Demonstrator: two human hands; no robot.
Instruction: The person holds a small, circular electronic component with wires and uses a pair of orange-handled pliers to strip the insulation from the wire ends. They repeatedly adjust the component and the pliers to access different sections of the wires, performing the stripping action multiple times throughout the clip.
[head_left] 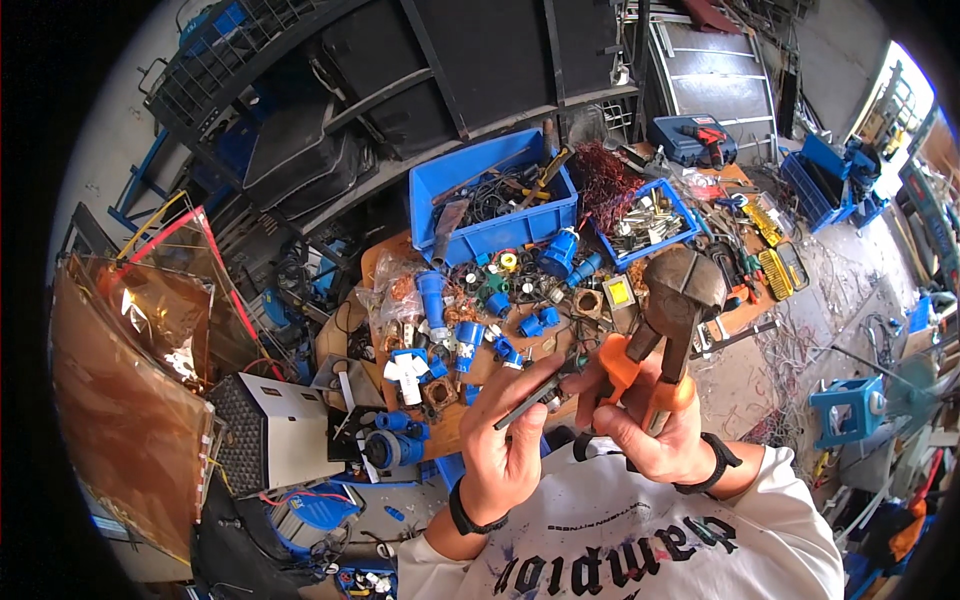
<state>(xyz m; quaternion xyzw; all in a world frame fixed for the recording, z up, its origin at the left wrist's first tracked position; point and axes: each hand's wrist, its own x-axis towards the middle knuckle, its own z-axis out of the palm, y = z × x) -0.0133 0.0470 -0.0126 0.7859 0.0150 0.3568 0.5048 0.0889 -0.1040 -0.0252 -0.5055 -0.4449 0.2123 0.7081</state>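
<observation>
In front of my chest, my right hand [660, 435] is wrapped round the orange handles of a pair of heavy pliers [684, 296]. Their rusty, blocky head points up and away from me, over the table's right part. My left hand [497, 445], just left of it, pinches a thin, dark flat piece [530, 402] between thumb and fingers. That piece is seen nearly edge-on, so its kind is unclear. The fingertips of the two hands come close together near the pliers' handles. Blue plug connectors [468, 345] lie on the table beyond my left hand.
A blue crate [490, 240] of cables and tools stands at the table's back. To its right are a shallow blue tray [650, 250] of metal parts and a red drill [710, 143] on a case. At left stand a padded box [270, 435] and brown sheets [130, 400].
</observation>
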